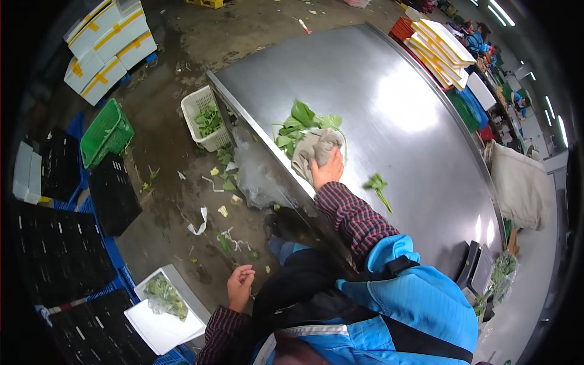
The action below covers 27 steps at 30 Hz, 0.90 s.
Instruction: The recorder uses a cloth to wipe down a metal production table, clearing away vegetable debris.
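Observation:
My right hand (328,168) presses down on a grey cloth (311,149) lying on the steel table (389,103). The cloth sits against a heap of green leafy scraps (301,121) near the table's left edge. One loose green leaf (378,184) lies on the steel just right of my wrist. My left hand (241,284) hangs below the table beside my body, fingers curled loosely and holding nothing.
A white basket (207,118) with green scraps stands on the wet floor by the table edge, with leaf bits scattered around it. Green (106,132) and black crates (112,194) sit to the left. A white box with bagged greens (163,298) stands by my left hand. A scale (477,267) rests at the table's near right.

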{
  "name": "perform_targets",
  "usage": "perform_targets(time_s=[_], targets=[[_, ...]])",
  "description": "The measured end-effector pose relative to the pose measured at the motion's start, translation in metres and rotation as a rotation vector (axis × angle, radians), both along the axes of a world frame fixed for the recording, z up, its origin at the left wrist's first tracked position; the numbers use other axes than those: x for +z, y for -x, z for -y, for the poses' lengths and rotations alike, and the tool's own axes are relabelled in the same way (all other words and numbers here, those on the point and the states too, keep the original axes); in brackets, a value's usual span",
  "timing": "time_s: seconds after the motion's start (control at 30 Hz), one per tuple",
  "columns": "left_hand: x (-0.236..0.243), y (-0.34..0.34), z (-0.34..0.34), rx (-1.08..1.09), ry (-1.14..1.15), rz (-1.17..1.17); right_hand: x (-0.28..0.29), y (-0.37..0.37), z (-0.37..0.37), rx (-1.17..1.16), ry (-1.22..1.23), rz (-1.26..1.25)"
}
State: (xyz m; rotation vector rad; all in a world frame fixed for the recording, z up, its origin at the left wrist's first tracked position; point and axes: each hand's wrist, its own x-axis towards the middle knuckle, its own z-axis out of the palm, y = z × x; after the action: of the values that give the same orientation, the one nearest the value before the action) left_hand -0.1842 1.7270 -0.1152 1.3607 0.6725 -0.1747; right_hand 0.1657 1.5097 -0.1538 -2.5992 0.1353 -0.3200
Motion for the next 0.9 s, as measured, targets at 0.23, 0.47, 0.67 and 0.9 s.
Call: perform_targets(time_s=[0.23,0.47,0.67,0.9], targets=[[-0.015,-0.119,-0.092,-0.006,0.03,0.021,0.008,-0.136,-0.158,0.12,-0.032,-0.041],[-0.036,-0.192,-0.165,-0.108,-0.015,0.043,0.002,-0.254,-0.281,0.109,-0.018,0.025],[-0.039,-0.276,-0.247,-0.244,-0.003,-0.068,0.006,-0.319,-0.371,0.155,-0.086,0.089],[0.0,-0.398,-0.267,-0.445,0.071,-0.025,0.035,-0.384,-0.353,0.172,-0.73,0.132]])
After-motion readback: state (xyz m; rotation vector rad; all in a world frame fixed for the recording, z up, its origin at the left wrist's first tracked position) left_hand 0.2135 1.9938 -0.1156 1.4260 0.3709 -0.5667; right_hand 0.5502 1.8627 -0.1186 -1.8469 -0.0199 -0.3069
